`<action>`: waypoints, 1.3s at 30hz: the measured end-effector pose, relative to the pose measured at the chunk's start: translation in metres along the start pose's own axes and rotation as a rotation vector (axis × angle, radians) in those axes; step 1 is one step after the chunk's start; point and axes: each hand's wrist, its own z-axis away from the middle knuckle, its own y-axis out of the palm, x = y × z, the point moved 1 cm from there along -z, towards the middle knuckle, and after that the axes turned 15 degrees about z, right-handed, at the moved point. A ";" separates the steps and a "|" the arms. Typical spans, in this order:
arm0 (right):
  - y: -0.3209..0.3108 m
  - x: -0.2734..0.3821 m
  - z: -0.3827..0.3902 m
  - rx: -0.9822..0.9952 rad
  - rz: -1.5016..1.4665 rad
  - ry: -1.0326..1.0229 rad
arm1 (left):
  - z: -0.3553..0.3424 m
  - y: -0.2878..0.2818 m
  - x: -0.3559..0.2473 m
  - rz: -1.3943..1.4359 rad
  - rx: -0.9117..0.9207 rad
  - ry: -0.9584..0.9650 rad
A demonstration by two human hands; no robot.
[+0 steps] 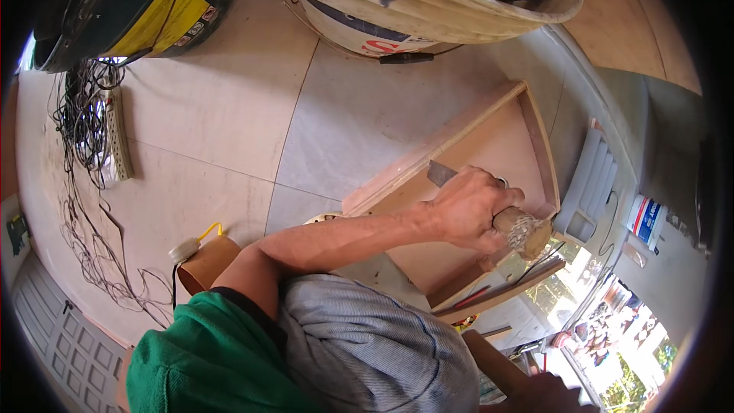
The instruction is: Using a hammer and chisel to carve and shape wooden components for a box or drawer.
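Note:
My left hand [472, 205] is wrapped around a chisel [537, 236], whose flat metal blade sticks out past the fingers toward the upper left. Its wooden handle has a pale, frayed wrapping near the thick end. Hand and chisel are above a shallow wooden tray-like frame [508, 138] with raised edges. At the lower right, in shadow, my right hand [544, 394] is closed on a brown wooden handle [495, 361]; its other end is hidden behind my grey-clothed leg [367, 336].
A white bucket [428, 15] with metal tools in it stands at the top, a dark bucket [164, 11] to its left. Tangled cables [80, 118] and a power strip [116, 134] lie left on the tiled floor [206, 122]. A white tub [644, 222] is at right.

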 end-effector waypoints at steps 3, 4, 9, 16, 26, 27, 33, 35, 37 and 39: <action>0.050 0.042 -0.016 -0.304 -0.390 0.289 | -0.011 0.012 -0.006 0.080 0.004 0.051; 0.067 0.052 -0.023 -0.345 -0.520 0.381 | -0.006 0.009 -0.003 0.050 0.001 0.039; 0.042 0.026 -0.022 -0.217 -0.181 0.101 | 0.003 0.002 0.001 -0.026 0.064 -0.011; -0.028 0.010 -0.012 -0.173 0.126 -0.033 | 0.005 -0.009 0.001 0.010 0.012 0.032; -0.049 0.002 -0.020 -0.099 0.385 -0.033 | -0.002 0.004 0.000 0.034 0.027 0.022; -0.075 0.001 -0.026 -0.110 0.569 -0.133 | 0.008 -0.009 0.006 0.001 0.021 -0.025; 0.043 0.049 -0.023 -0.355 -0.219 0.187 | -0.005 0.005 -0.004 0.042 0.043 0.039; 0.103 0.069 -0.030 -0.532 -0.510 0.313 | 0.005 0.004 0.003 0.015 0.059 0.027; 0.080 0.050 -0.044 -0.394 -0.061 -0.006 | 0.008 -0.005 0.011 -0.035 0.061 0.014; 0.075 0.010 -0.037 0.060 -0.031 -0.368 | 0.007 -0.002 0.008 0.019 0.015 0.059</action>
